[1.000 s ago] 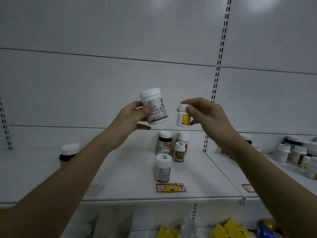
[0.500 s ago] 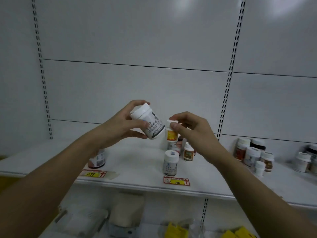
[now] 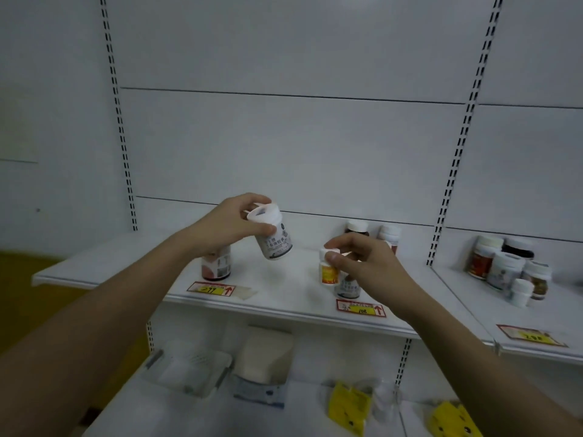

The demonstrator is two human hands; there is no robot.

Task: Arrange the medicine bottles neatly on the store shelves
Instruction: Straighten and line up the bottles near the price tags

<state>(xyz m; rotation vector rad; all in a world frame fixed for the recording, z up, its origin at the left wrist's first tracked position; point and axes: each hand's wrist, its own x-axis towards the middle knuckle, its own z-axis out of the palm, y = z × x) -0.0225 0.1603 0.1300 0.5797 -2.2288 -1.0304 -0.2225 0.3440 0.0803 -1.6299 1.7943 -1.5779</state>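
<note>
My left hand (image 3: 227,225) grips a white medicine bottle (image 3: 273,239) by its cap, tilted, above the middle of the white shelf (image 3: 284,298). My right hand (image 3: 369,263) pinches a small white bottle with a yellow and orange label (image 3: 328,269) by its cap, low over the shelf. Behind that hand stands a white bottle (image 3: 347,287), partly hidden. A dark-topped bottle (image 3: 356,227) and a white bottle (image 3: 389,234) stand at the back. Another bottle (image 3: 216,266) stands under my left wrist.
A cluster of several bottles (image 3: 508,266) fills the adjoining shelf to the right. Price tags (image 3: 211,289) (image 3: 361,308) sit along the shelf's front edge. The lower shelf holds a clear tray (image 3: 189,370), a beige pack (image 3: 265,354) and yellow packets (image 3: 347,405).
Both hands have come down with their bottles toward the shelf. The view has swung left and down, and my right hand has moved apart from my left.
</note>
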